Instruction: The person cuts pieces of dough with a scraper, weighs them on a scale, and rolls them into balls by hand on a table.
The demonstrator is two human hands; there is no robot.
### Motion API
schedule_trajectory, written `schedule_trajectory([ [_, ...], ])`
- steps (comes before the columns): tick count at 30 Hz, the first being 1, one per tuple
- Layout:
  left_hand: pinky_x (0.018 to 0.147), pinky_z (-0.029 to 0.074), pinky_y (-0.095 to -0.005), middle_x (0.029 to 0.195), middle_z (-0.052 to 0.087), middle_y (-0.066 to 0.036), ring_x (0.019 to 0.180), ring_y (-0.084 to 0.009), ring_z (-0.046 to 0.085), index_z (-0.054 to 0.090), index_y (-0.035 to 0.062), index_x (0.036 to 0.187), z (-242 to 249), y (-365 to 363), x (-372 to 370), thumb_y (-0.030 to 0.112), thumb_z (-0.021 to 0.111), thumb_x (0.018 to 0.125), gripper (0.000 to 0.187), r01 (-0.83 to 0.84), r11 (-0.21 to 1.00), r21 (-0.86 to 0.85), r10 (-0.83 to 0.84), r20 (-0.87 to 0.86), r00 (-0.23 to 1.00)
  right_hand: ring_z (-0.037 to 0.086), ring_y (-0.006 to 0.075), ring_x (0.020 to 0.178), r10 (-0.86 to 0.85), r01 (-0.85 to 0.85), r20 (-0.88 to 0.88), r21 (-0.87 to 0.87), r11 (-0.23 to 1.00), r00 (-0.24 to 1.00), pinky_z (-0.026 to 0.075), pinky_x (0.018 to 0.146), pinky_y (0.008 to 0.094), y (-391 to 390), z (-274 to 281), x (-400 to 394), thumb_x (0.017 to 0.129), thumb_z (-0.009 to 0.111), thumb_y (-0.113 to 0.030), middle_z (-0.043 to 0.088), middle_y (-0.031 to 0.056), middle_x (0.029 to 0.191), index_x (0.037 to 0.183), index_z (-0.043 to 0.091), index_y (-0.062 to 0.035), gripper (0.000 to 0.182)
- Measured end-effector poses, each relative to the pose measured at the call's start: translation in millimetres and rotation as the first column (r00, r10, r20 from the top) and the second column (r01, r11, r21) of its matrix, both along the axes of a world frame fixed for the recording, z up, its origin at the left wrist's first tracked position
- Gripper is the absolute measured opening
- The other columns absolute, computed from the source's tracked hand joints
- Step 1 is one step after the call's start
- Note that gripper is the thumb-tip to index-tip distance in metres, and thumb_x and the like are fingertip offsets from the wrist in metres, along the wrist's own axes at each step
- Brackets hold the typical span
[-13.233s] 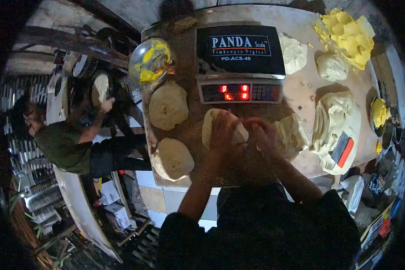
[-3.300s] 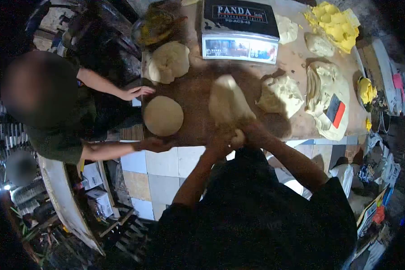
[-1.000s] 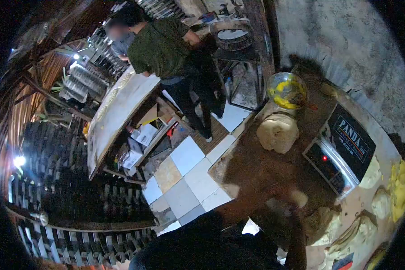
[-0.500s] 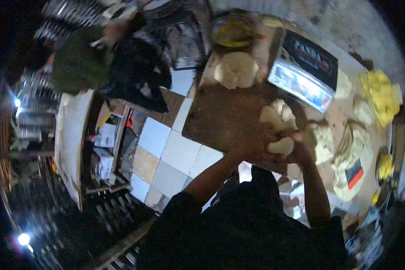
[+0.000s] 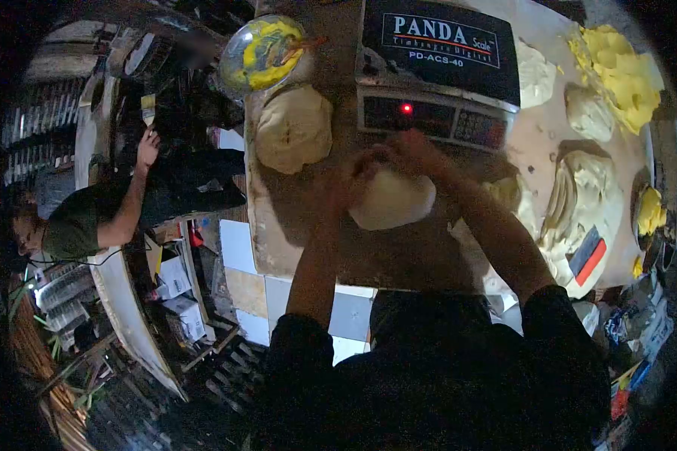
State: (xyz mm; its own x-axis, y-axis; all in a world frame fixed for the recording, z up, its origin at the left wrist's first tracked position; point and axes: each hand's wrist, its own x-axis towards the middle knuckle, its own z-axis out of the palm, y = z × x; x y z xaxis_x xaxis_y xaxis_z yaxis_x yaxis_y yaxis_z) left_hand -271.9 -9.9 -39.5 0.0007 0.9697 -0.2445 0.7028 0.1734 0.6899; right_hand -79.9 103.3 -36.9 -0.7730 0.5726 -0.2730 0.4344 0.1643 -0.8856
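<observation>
On the far edge of a pale piece of dough [image 5: 391,204], my left hand [image 5: 362,167] and my right hand [image 5: 420,154] come together, fingers curled around it. Shadow and blur hide the exact finger positions. Just beyond my hands stands a digital scale [image 5: 376,114] with a red light lit on its front panel. To the left, a large rounded lump of dough [image 5: 295,129] rests on the brown table [image 5: 316,259].
A bowl [image 5: 232,64] with yellow contents stands at the far left corner. On the right lie a big dough mass [image 5: 590,188], a scraper [image 5: 588,261] with a red edge and yellow lumps [image 5: 617,75]. At left, another person's hand [image 5: 149,146] holds a brush [image 5: 148,109].
My view has turned, so the scale now lies straight ahead. My hands with the dough are closer to the scale. The other person now shows an arm raised with a brush.
</observation>
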Motion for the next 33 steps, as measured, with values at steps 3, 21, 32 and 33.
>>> schedule_trajectory([
  [3,0.100,0.042,-0.0487,0.126,0.056,-0.020,0.119,-0.0361,0.052,0.052,0.0055,0.130,-10.7,-26.2,24.5,0.056,0.083,0.061,0.091,0.011,1.000,-0.014,-0.011,0.033,0.999,0.060,0.0341,0.108,0.102,-0.105,-0.040,-0.106,0.989,0.994,0.046,0.095,0.0448,-6.6,-21.0,-3.4,0.078,0.067,-0.038,0.061,0.0202,0.119,0.125,0.058,-0.0049,0.057],
  [21,0.103,0.042,-0.0479,0.128,0.056,-0.019,0.121,-0.0342,0.053,0.050,0.0060,0.133,20.9,-17.9,49.0,0.057,0.084,0.060,0.095,0.275,0.953,0.128,-0.280,0.025,0.960,0.060,0.0261,0.108,-0.725,0.674,-0.137,-0.283,0.682,0.675,0.051,0.087,0.0404,-186.5,-114.7,47.4,0.097,0.052,-0.037,0.057,0.0175,0.127,0.139,0.043,-0.0062,0.053],
  [32,0.101,0.043,-0.0467,0.125,0.058,-0.017,0.117,-0.0319,0.055,0.050,0.0060,0.131,-9.7,-194.4,7.1,0.051,0.085,0.063,0.089,-0.038,0.999,-0.019,0.041,0.259,0.965,0.058,0.0367,0.112,-0.275,0.267,0.035,0.156,0.951,0.961,0.044,0.096,0.0476,-232.0,-12.6,-1.0,0.085,0.065,-0.055,0.062,0.0221,0.121,0.123,0.060,-0.0045,0.063],
  [33,0.101,0.043,-0.0466,0.124,0.058,-0.016,0.117,-0.0317,0.055,0.050,0.0060,0.131,-7.8,-195.1,1.9,0.050,0.085,0.063,0.089,-0.061,0.998,-0.011,0.062,0.257,0.964,0.058,0.0368,0.112,-0.235,0.230,0.014,0.152,0.961,0.972,0.044,0.096,0.0471,-236.4,-12.1,-6.4,0.084,0.066,-0.055,0.062,0.0221,0.121,0.123,0.060,-0.0045,0.064],
])
